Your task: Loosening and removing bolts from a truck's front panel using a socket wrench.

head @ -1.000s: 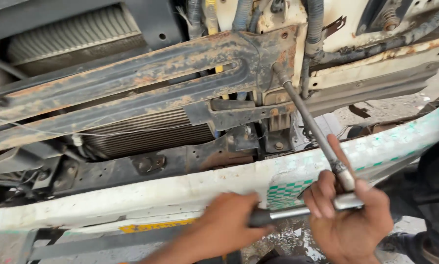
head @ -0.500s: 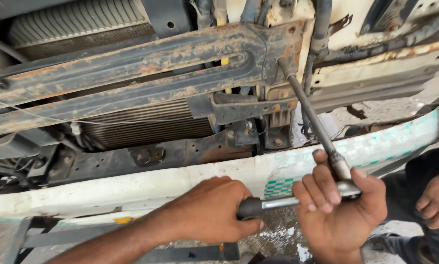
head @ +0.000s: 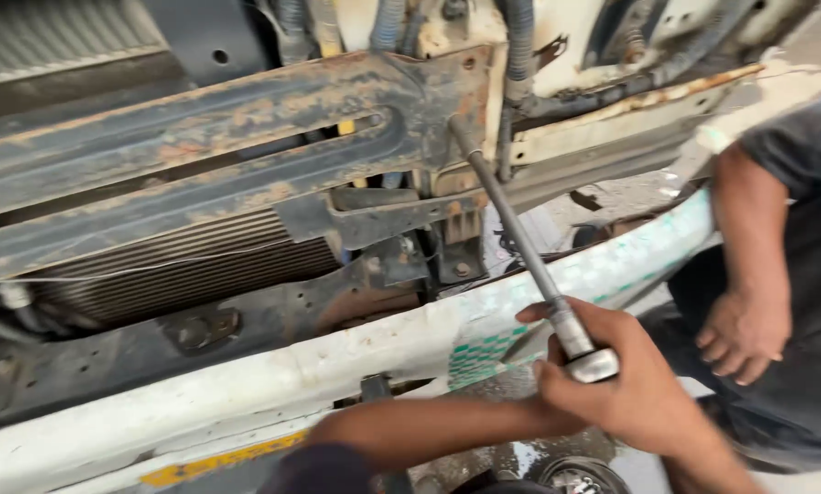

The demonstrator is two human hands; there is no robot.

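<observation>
**Long socket bar on the rusty beam: hand position and alignment**

- Socket bar (head: 511, 224): runs at a slant from the right end of the rusty beam (head: 227, 119) down to the near end, which sits over the white bumper (head: 337, 357). The far tip is seated at the beam's right end. The fastener itself is too small to make out.
- Right hand (head: 626, 389): its grip is clamped around the bar's near end, with the thumb lying along the shaft.
- Left forearm (head: 429, 428): comes in from the lower left. The left hand is hidden behind the right, so I cannot tell how its grip stands.
- Another person's hand (head: 745, 329): rests on dark trousers at the right, apart from the bar.
- Radiator fins (head: 172, 265): below the beam, clear of the bar.

Judgement: a bar this long probably slips off if it tilts. Push along its axis toward the beam while turning, hold the near end steady, and apply force smoothly, as the rust suggests a tight thread.
</observation>
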